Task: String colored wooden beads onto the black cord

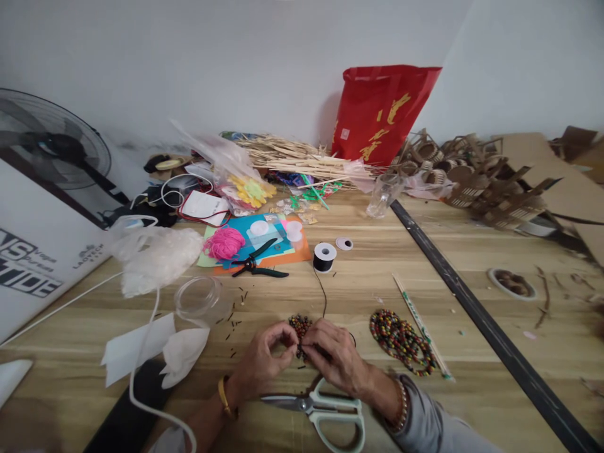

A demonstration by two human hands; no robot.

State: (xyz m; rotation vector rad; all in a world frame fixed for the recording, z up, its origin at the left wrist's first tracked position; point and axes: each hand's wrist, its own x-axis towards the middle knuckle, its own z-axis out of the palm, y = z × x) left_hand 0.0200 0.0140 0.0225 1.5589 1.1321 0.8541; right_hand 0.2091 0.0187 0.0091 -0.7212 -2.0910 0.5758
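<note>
My left hand (268, 352) is closed in a pinch, thumb and forefinger tips meeting beside a small heap of coloured beads (300, 326). What lies between those tips is too small to make out. Close against it, my right hand (337, 353) pinches black cord, its fingertips almost touching the left ones. The black cord (323, 292) runs from a white-ended spool (324, 257) down to my right hand, and a loop shows beyond its knuckles. Below the hands lie scissors (325, 408) with pale green handles, blades pointing left.
Strung beads (401, 343) lie coiled at right beside thin sticks (422, 327). Pliers (259, 261), pink yarn (225, 243) and coloured sheets are behind. A clear round container (198, 299) and white paper (136, 349) sit left. A glass (383, 196) stands near the red bag (384, 116).
</note>
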